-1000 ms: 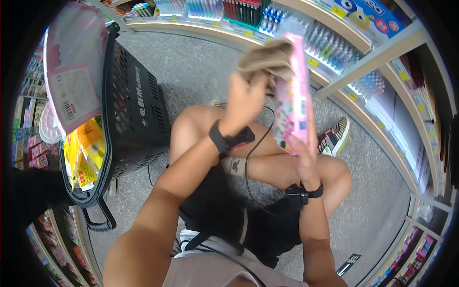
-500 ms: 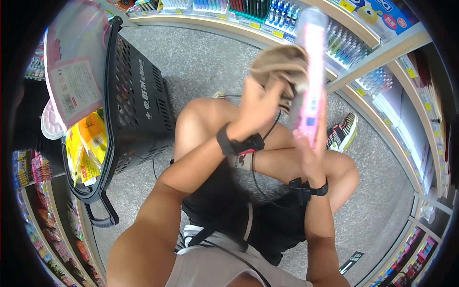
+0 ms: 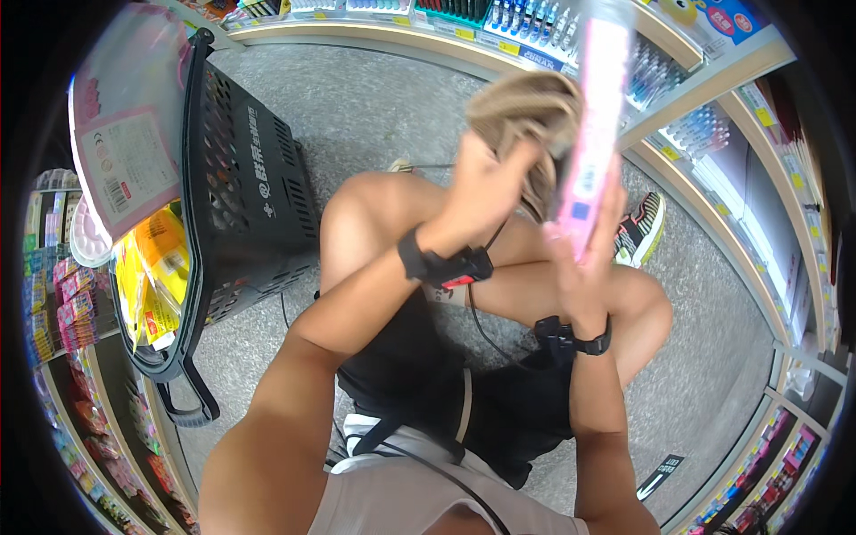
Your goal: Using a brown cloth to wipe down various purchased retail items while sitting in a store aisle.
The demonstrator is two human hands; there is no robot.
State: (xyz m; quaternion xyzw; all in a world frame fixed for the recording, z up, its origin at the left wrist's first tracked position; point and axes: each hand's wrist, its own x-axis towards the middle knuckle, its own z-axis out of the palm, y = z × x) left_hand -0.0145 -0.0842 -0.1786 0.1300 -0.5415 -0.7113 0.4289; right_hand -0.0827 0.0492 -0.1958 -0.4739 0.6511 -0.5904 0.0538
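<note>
Left, on floor [image 3: 383, 107]: basket [image 3: 259, 192], just beside left knee [image 3: 357, 209]. In basket: packets [image 3: 156, 276] at near end, flat package [image 3: 129, 165] farther forward, jutting above them. Left of basket: shelving [image 3: 105, 419]. Center, over crossed legs [image 3: 526, 308]: left hand [image 3: 489, 183] with cloth [image 3: 526, 102], right hand [image 3: 588, 267] to its right with pack [image 3: 599, 134], grip at pack's near end. Cloth just left of pack; contact between the 2 unclear. Beyond both: front shelf [image 3: 392, 28] with pens [image 3: 517, 20] on it. Right of pack, on floor: shoe [image 3: 640, 227]. Far right: side shelf [image 3: 776, 214].
</note>
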